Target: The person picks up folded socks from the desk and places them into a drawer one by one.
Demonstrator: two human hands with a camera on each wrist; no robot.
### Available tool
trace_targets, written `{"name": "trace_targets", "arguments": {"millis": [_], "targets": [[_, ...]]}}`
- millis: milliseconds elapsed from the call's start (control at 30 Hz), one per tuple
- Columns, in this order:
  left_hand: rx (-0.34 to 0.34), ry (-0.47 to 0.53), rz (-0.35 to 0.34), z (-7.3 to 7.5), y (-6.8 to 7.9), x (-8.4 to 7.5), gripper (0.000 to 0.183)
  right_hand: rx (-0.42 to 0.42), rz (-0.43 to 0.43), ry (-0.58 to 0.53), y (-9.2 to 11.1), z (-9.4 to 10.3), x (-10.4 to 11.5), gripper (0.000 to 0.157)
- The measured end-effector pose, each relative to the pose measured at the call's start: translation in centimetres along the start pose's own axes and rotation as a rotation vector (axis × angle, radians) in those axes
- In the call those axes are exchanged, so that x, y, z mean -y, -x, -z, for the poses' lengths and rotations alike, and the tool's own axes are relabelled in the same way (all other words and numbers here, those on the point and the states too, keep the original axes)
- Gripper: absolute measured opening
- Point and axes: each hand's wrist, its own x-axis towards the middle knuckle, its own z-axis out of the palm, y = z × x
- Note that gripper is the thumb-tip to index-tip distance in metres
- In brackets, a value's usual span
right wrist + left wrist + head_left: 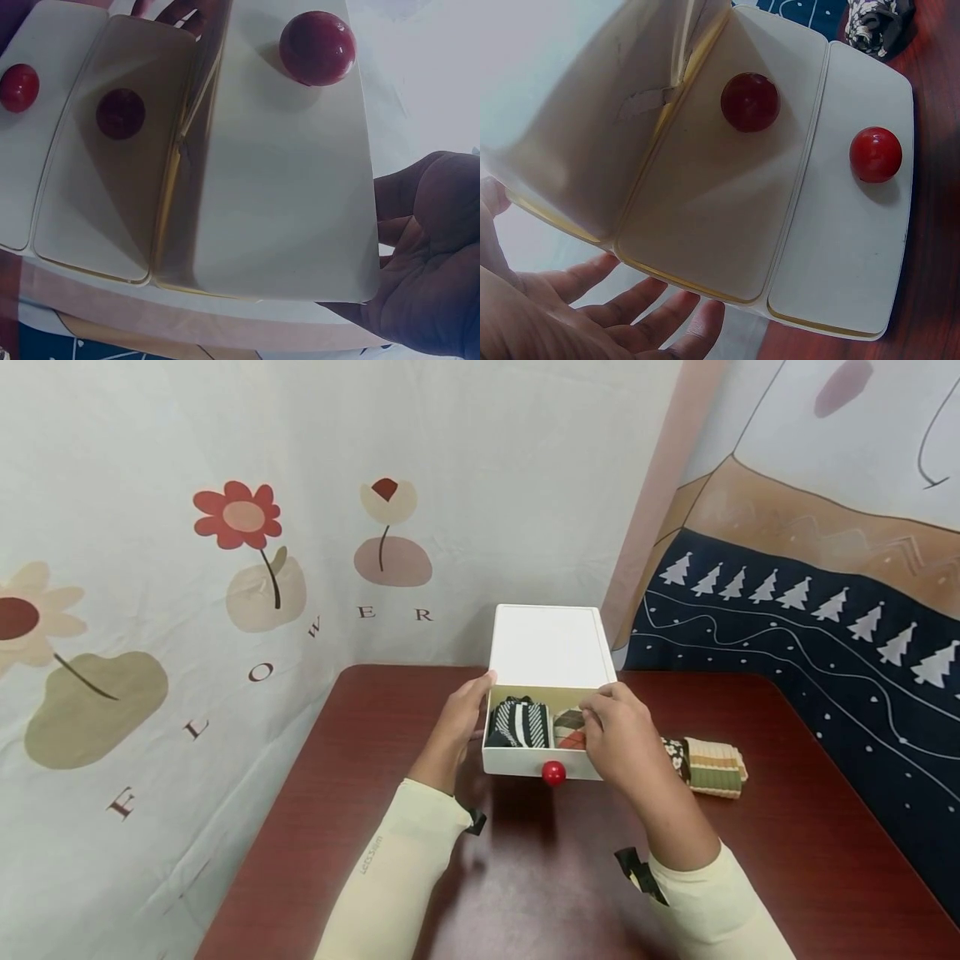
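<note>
A small white drawer cabinet (553, 647) has its top drawer (517, 762) pulled out, with a round red knob (553, 773) in front. Inside lie a folded black-and-white striped fabric bundle (521, 725) on the left and a brown-and-orange plaid bundle (570, 729) on the right. My left hand (459, 714) rests on the cabinet's left side, fingers (637, 304) stretched along it. Over the drawer's right end is my right hand (626, 739), thumb and fingers bent down at the plaid bundle. Its fingertips are hidden behind the drawer front in the right wrist view; I cannot tell whether they grip the bundle.
On the dark red table (360, 777), right of the cabinet, lie a black floral fabric bundle (677, 755) and a cream, yellow and green striped one (715, 767). Two lower drawers, each with a red knob (876, 154), are closed. Printed curtains (487, 485) hang behind the table.
</note>
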Motion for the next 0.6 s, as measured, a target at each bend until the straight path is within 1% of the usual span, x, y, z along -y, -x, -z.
{"name": "trace_targets", "arguments": {"millis": [200, 333, 400, 467, 533, 600], "targets": [[0.018, 0.024, -0.003, 0.1, -0.1, 0.0, 0.07, 0.015, -0.002, -0.013, -0.1, -0.2, -0.1, 0.025], [0.021, 0.026, -0.002, 0.1, -0.1, 0.0, 0.07, -0.031, 0.022, -0.016, 0.3, -0.4, -0.2, 0.026], [0.018, 0.023, -0.002, 0.1, -0.1, 0.0, 0.069, -0.081, 0.056, -0.023, 0.7, -0.7, -0.1, 0.026], [0.014, 0.019, -0.004, 0.1, -0.1, 0.0, 0.07, -0.152, 0.104, -0.031, 1.2, -1.1, -0.1, 0.026], [0.013, 0.017, -0.006, 0.1, -0.1, 0.0, 0.07, -0.247, 0.16, -0.037, 1.8, -1.6, -0.1, 0.025], [0.012, 0.016, -0.008, 0.0, -0.1, 0.0, 0.07, -0.362, 0.221, -0.043, 2.3, -2.2, -0.1, 0.023]]}}
